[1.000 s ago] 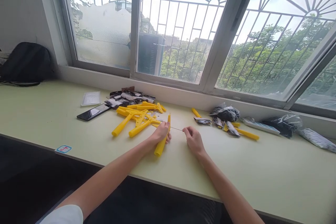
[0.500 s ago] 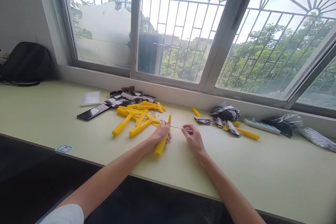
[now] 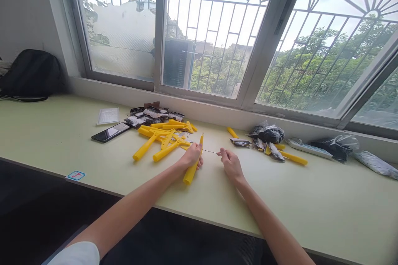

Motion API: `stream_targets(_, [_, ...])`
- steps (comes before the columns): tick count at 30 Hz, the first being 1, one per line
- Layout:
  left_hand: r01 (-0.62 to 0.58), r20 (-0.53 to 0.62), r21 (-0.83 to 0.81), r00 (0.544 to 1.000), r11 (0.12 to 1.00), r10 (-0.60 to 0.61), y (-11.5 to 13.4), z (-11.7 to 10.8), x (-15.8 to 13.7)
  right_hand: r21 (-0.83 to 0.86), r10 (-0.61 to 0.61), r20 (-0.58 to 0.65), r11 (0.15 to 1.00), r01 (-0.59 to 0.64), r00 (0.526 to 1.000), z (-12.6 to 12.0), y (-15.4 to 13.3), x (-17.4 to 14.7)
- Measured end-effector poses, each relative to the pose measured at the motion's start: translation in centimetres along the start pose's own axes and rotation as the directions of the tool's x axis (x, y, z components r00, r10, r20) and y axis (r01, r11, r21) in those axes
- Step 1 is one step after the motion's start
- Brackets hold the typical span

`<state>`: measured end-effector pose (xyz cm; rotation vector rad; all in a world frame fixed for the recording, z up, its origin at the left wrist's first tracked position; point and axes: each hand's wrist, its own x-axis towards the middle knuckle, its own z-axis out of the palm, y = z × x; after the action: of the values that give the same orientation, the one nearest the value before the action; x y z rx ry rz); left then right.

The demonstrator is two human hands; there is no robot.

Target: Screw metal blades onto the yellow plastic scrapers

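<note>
My left hand (image 3: 192, 157) is closed around a yellow plastic tool handle (image 3: 190, 175), which is tilted with its thick tubular end toward me and its narrow end pointing away. Closed too, my right hand (image 3: 230, 162) pinches a thin screwdriver (image 3: 210, 151). Its slim metal shaft runs left to the side of the yellow handle; the tip cannot be made out, and the fingers cover the grip. Left of my left hand lies a pile of similar yellow handles (image 3: 169, 152) with flared, triangular heads.
Behind the pile are small dark packets (image 3: 152, 112), a black phone (image 3: 111, 131) and a clear plastic case (image 3: 107, 116). To the right lie a yellow handle (image 3: 295, 158), bagged black items (image 3: 267, 132) and a white box (image 3: 309, 148). The table's front edge (image 3: 199, 220) is close to me.
My right hand's fingers have curled in and shifted slightly right, covering the dark grip that showed before. My left hand and the yellow handle have stayed in place.
</note>
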<state>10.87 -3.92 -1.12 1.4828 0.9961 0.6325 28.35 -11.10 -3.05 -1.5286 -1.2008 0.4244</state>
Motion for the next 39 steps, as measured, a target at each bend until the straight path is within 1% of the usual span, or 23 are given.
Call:
stream_targets(5, [0.022, -0.006, -0.010, 1.000, 1.000, -0.022, -0.1, 0.0, 0.1, 0.071, -0.006, 0.038, 0.997, 0.003, 0.999, 0.0, 0.1, 0.0])
stream_targets(7, [0.020, -0.007, -0.012, 1.000, 1.000, -0.020, -0.1, 0.0, 0.1, 0.037, -0.015, 0.024, 0.999, 0.014, 1.000, 0.0, 0.0, 0.0])
stream_targets(9, [0.015, -0.004, -0.009, 1.000, 1.000, -0.015, -0.1, 0.0, 0.1, -0.032, -0.029, 0.013, 0.999, 0.030, 0.999, 0.0, 0.0, 0.0])
stream_targets(11, [0.012, -0.005, -0.005, 1.000, 1.000, -0.012, -0.1, 0.0, 0.1, -0.100, -0.052, 0.030, 0.993, 0.055, 0.998, -0.1, 0.1, -0.1])
stream_targets(13, [0.011, -0.011, -0.002, 1.000, 1.000, -0.011, 0.0, 0.0, 0.1, -0.126, -0.079, 0.069, 0.988, 0.087, 0.995, -0.1, 0.3, -0.1])
stream_targets(15, [0.009, -0.022, -0.005, 1.000, 1.000, -0.009, -0.1, 0.1, 0.1, -0.108, -0.109, 0.096, 0.987, 0.119, 0.989, 0.0, 0.3, -0.2])
stream_targets(17, [0.002, -0.029, -0.004, 1.000, 1.000, -0.002, -0.1, 0.1, 0.1, -0.087, -0.131, 0.098, 0.986, 0.140, 0.987, 0.1, 0.2, -0.3])
stream_targets(22, [-0.015, 0.011, 0.028, 1.000, 0.999, 0.015, -0.2, 0.0, 0.1, -0.089, -0.099, 0.039, 0.991, 0.102, 0.994, 0.4, 0.4, -0.1])
stream_targets(24, [-0.020, 0.012, 0.031, 1.000, 0.999, 0.020, -0.2, 0.0, 0.1, -0.083, -0.110, 0.036, 0.990, 0.112, 0.993, 0.4, 0.6, 0.0])
stream_targets(28, [-0.023, -0.011, 0.006, 1.000, 1.000, 0.023, -0.2, 0.1, 0.0, 0.020, -0.130, 0.036, 0.991, 0.130, 0.991, 0.2, 0.8, 0.1])
stream_targets(32, [-0.034, -0.001, 0.003, 0.999, 0.999, 0.034, -0.1, 0.1, -0.1, 0.086, -0.079, 0.007, 0.993, 0.078, 0.997, 0.3, 1.0, 0.2])
stream_targets(36, [-0.028, 0.032, 0.013, 0.999, 1.000, 0.028, 0.3, 0.1, -0.4, 0.100, 0.001, 0.028, 0.995, -0.004, 1.000, 0.4, 1.2, 0.2])
stream_targets(39, [-0.038, 0.057, 0.008, 0.998, 0.999, 0.038, 0.4, 0.2, -0.6, 0.153, 0.073, -0.003, 0.986, -0.072, 0.997, 0.2, 1.1, 0.3])
